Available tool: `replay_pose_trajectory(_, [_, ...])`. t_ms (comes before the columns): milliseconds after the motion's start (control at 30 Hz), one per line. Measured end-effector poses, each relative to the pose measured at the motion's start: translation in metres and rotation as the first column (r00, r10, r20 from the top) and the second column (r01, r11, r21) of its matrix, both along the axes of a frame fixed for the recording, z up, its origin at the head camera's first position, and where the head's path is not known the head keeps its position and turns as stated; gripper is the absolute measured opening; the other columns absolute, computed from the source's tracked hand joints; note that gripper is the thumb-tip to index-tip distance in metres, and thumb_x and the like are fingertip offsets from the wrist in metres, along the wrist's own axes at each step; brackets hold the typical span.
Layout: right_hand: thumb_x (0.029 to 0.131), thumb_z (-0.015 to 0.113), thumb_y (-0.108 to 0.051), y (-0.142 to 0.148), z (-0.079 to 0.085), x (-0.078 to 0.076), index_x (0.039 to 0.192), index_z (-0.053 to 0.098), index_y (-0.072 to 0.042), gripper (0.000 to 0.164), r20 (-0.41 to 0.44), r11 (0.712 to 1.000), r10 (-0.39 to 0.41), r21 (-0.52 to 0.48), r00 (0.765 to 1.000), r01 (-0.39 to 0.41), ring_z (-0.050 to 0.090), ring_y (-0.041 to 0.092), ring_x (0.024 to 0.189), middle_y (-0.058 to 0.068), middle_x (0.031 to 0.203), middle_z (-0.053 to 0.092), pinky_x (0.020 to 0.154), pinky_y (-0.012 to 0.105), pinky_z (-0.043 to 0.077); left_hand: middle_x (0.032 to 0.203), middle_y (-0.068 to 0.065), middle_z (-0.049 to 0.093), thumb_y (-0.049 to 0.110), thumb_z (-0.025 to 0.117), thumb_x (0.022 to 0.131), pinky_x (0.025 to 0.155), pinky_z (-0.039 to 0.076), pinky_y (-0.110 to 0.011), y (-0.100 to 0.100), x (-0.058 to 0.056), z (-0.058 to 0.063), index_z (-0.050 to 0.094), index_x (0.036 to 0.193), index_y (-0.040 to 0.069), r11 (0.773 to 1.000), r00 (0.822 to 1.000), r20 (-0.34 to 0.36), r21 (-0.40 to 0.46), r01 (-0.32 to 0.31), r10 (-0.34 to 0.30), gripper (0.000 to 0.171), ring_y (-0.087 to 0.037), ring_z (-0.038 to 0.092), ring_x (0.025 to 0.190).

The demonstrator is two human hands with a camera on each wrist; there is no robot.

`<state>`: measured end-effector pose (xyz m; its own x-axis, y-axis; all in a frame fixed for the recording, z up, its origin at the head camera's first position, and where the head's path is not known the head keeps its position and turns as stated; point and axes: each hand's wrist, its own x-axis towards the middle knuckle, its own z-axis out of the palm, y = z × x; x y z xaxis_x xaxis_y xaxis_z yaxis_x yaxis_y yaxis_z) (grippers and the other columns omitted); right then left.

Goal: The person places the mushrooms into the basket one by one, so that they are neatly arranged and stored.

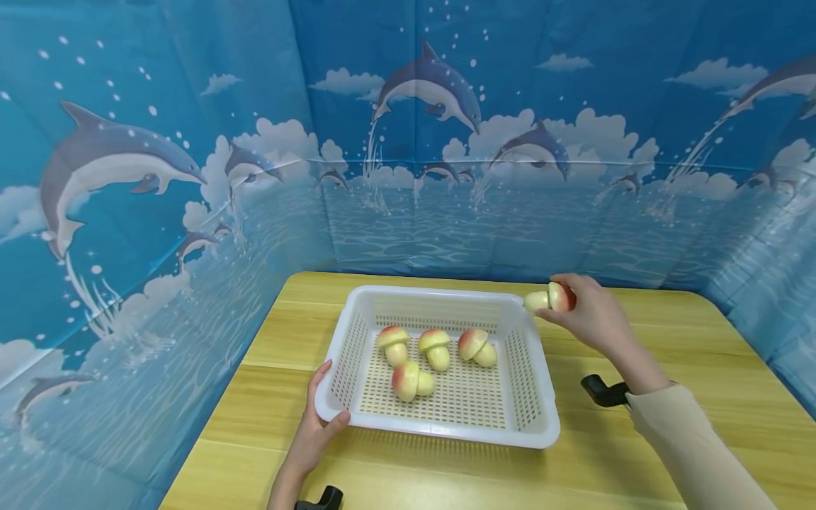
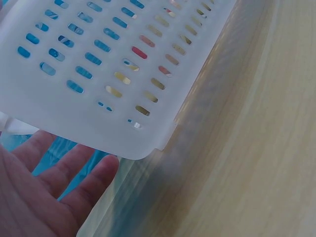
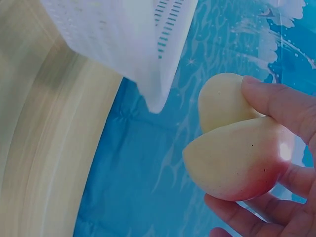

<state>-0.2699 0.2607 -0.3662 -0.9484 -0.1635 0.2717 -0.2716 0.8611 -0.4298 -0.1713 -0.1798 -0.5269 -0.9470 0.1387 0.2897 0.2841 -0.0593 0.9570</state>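
A white plastic basket [image 1: 440, 428] with perforated walls has its front edge raised over the table. My left hand [image 1: 312, 433] grips its front left corner, thumb over the rim and fingers along the side. In the left wrist view, fingertips show right at the edge of the basket wall [image 2: 59, 94]. Beyond the basket's back right corner, my right hand [image 1: 593, 312] holds a toy mushroom [image 3: 232, 160] with a red-and-yellow cap and pale stem. Thumb and fingers close round it from both sides. Several similar toy mushrooms [image 1: 406, 381] lie inside the basket.
The wooden table [image 1: 242, 418] stretches out on both sides of the basket. A blue dolphin-print curtain [image 1: 408, 234] hangs behind it and along the sides. Black wrist mounts [image 1: 602, 391] sit at my wrists.
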Motion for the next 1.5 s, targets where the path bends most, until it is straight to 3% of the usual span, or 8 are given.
replay_pose_trajectory(300, [0.081, 0.074, -0.037, -0.018, 0.002, -0.002, 0.130, 0.049, 0.003, 0.067, -0.025, 0.998, 0.055, 0.013, 0.998, -0.055, 0.053, 0.036, 0.093, 0.025, 0.119, 0.052, 0.067, 0.048, 0.047, 0.149, -0.027, 0.019, 0.003, 0.057, 0.089, 0.092, 0.044, -0.041, -0.001, 0.000, 0.001, 0.010, 0.151, 0.019, 0.999, 0.999, -0.030, -0.028, 0.025, -0.025, 0.080, -0.049, 0.035, 0.125])
replay_pose_trajectory(500, [0.080, 0.076, -0.034, -0.031, 0.003, -0.003, 0.130, 0.050, 0.001, 0.067, -0.018, 0.996, 0.086, 0.027, 0.996, -0.086, 0.054, 0.037, 0.096, 0.025, 0.121, 0.052, 0.069, 0.048, 0.048, 0.150, -0.024, 0.021, 0.002, 0.059, 0.087, 0.093, 0.043, -0.042, 0.000, 0.000, 0.001, 0.012, 0.151, 0.020, 1.000, 1.000, -0.020, -0.003, 0.018, -0.018, 0.081, -0.047, 0.035, 0.126])
replay_pose_trajectory(833, [0.076, 0.080, -0.030, -0.051, 0.000, -0.007, 0.128, 0.054, -0.001, 0.065, -0.008, 0.982, 0.177, 0.073, 0.984, -0.176, 0.058, 0.029, 0.085, 0.021, 0.115, 0.056, 0.066, 0.043, 0.050, 0.150, -0.022, 0.023, 0.004, 0.060, 0.087, 0.093, 0.043, -0.046, 0.000, -0.001, 0.001, 0.013, 0.151, 0.023, 1.000, 1.000, -0.003, 0.005, 0.012, -0.012, 0.082, -0.047, 0.036, 0.126])
replay_pose_trajectory(1133, [0.071, 0.084, -0.027, -0.069, -0.009, -0.009, 0.123, 0.059, -0.004, 0.062, -0.015, 0.947, 0.299, 0.129, 0.954, -0.295, 0.058, 0.023, 0.084, 0.015, 0.112, 0.059, 0.065, 0.037, 0.049, 0.150, -0.020, 0.023, 0.005, 0.061, 0.087, 0.095, 0.042, -0.044, -0.001, -0.001, 0.000, 0.013, 0.151, 0.024, 1.000, 1.000, 0.010, 0.012, 0.022, -0.022, 0.082, -0.044, 0.036, 0.127])
replay_pose_trajectory(1333, [0.071, 0.084, -0.024, -0.080, -0.012, -0.009, 0.121, 0.060, -0.005, 0.059, 0.011, 0.909, 0.385, 0.171, 0.923, -0.381, 0.058, 0.024, 0.087, 0.014, 0.112, 0.060, 0.068, 0.038, 0.049, 0.149, -0.022, 0.024, 0.005, 0.062, 0.087, 0.095, 0.042, -0.039, -0.002, -0.001, 0.000, 0.014, 0.151, 0.023, 0.999, 0.999, -0.004, 0.026, 0.032, -0.032, 0.082, -0.044, 0.036, 0.126])
replay_pose_trajectory(1500, [0.071, 0.084, -0.026, -0.089, -0.016, -0.009, 0.120, 0.061, -0.008, 0.058, 0.041, 0.875, 0.433, 0.221, 0.901, -0.430, 0.056, 0.019, 0.086, 0.008, 0.111, 0.060, 0.072, 0.043, 0.044, 0.149, -0.022, 0.024, 0.006, 0.062, 0.087, 0.095, 0.042, -0.042, -0.002, -0.001, 0.001, 0.014, 0.151, 0.023, 0.999, 0.999, -0.001, 0.029, 0.037, -0.037, 0.082, -0.044, 0.036, 0.126])
